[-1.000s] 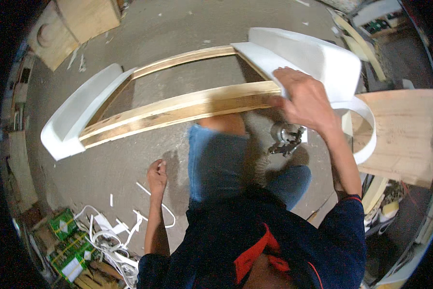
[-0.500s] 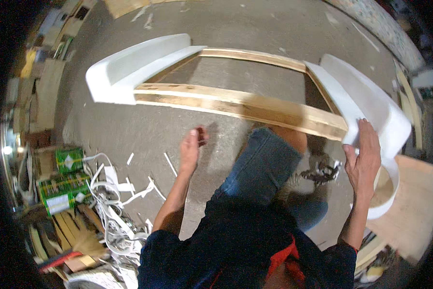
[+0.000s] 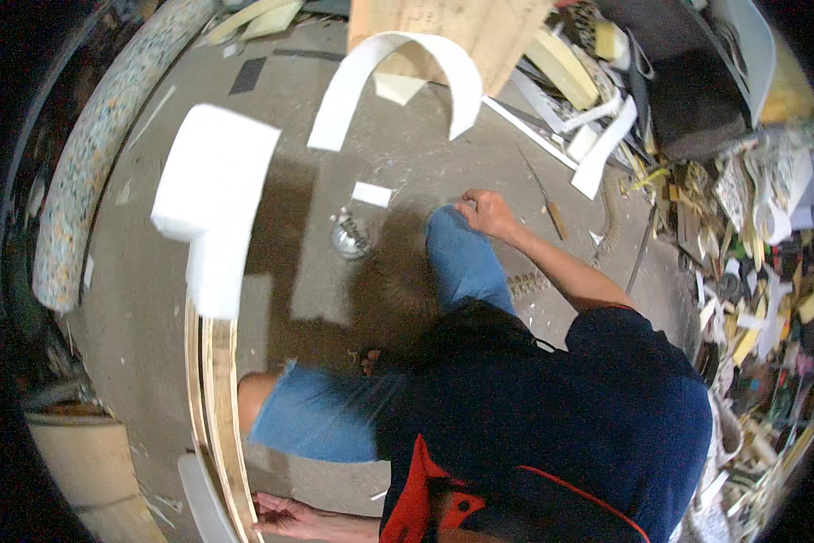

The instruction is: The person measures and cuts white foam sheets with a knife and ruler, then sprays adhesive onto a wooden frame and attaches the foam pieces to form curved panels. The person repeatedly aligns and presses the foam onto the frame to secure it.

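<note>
In the head view my left hand [image 3: 285,518] lay low at the bottom edge, fingers spread flat, fingertips touching the wooden rail [image 3: 218,398]. The rail's long axis ran up the frame from that hand toward the white foam block [image 3: 212,195] capping its far end, so the frame sat just left of my fingers and stretched away from me. My right hand [image 3: 486,211] rested on my raised knee [image 3: 456,249], fingers curled loosely, pinching nothing I could make out, well apart from the rail; the left was plainly the nearer one. Bare floor [image 3: 144,271] lay open left of the rail, with a bent white strip [image 3: 398,77] beyond the block and a small metal tool [image 3: 350,235] between block and knee. Scrap [image 3: 760,235] crowded the right edge
</note>
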`<state>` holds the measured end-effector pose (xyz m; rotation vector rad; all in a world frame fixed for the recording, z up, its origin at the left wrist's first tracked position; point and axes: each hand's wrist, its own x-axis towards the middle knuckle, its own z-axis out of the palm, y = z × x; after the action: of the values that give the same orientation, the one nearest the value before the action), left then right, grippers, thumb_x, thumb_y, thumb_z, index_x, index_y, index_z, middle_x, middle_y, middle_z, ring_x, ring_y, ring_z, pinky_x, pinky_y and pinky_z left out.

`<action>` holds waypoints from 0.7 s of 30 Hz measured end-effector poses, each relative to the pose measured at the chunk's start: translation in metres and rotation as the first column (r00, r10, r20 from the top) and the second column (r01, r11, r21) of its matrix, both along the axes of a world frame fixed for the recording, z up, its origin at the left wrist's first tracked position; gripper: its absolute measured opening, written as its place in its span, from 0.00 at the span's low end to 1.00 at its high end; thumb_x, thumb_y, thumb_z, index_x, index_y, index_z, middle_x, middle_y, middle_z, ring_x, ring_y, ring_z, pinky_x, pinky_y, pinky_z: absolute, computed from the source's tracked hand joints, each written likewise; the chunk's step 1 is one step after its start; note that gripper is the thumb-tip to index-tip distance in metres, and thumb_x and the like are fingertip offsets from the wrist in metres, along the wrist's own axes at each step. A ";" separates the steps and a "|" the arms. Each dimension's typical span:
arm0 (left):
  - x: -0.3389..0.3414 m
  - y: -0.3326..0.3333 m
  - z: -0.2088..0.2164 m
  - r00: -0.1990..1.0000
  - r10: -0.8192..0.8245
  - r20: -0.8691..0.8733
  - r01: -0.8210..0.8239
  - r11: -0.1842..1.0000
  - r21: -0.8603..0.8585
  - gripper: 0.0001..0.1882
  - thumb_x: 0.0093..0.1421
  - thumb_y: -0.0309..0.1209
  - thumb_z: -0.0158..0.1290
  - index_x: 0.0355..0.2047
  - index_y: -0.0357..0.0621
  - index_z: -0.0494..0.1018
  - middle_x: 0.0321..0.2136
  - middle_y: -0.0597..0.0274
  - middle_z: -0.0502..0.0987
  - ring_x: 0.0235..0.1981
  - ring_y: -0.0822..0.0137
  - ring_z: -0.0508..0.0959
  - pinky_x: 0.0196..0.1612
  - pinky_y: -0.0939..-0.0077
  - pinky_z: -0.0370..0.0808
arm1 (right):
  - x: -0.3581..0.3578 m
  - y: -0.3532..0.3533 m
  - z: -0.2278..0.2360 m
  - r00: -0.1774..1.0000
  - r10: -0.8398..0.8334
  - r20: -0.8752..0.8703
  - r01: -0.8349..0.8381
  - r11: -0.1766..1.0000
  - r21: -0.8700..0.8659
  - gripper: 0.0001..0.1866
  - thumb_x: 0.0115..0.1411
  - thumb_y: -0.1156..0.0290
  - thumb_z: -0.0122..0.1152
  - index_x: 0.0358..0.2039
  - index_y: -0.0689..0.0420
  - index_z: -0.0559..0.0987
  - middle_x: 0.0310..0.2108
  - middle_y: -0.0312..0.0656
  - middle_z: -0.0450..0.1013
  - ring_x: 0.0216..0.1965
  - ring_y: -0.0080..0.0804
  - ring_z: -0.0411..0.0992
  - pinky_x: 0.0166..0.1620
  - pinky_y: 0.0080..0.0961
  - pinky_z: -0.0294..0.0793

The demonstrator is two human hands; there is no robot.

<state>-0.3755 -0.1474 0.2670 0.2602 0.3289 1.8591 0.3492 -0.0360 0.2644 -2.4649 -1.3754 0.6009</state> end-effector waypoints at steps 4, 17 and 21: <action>0.001 0.034 -0.030 0.877 0.328 -0.352 -0.464 0.771 -0.437 0.27 0.68 0.37 0.53 0.59 0.28 0.63 0.56 0.36 0.69 0.57 0.47 0.72 0.64 0.55 0.72 | 0.065 -0.012 -0.054 0.991 -0.097 0.090 0.104 0.992 -0.076 0.23 0.60 0.51 0.59 0.41 0.62 0.82 0.45 0.61 0.77 0.46 0.59 0.76 0.50 0.48 0.76; 0.163 0.143 -0.014 0.836 -0.027 -0.549 -0.329 0.776 -0.539 0.24 0.67 0.34 0.54 0.57 0.29 0.66 0.54 0.43 0.73 0.55 0.52 0.74 0.60 0.59 0.74 | 0.099 0.079 -0.102 0.986 -0.125 0.113 0.109 0.984 0.139 0.28 0.58 0.60 0.61 0.59 0.54 0.73 0.60 0.68 0.61 0.55 0.63 0.70 0.55 0.50 0.73; 0.146 0.161 -0.020 0.814 -0.026 -0.581 -0.358 0.765 -0.535 0.23 0.67 0.33 0.54 0.57 0.30 0.67 0.53 0.45 0.74 0.54 0.54 0.74 0.59 0.61 0.74 | 0.115 0.120 -0.089 0.961 -0.197 0.195 0.152 0.963 0.223 0.32 0.54 0.65 0.65 0.61 0.48 0.73 0.70 0.72 0.36 0.64 0.71 0.57 0.58 0.60 0.69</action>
<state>-0.2292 0.0137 0.2467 0.3143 1.4081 1.7022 0.4643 0.0841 0.1750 -2.5010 -1.2019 0.1454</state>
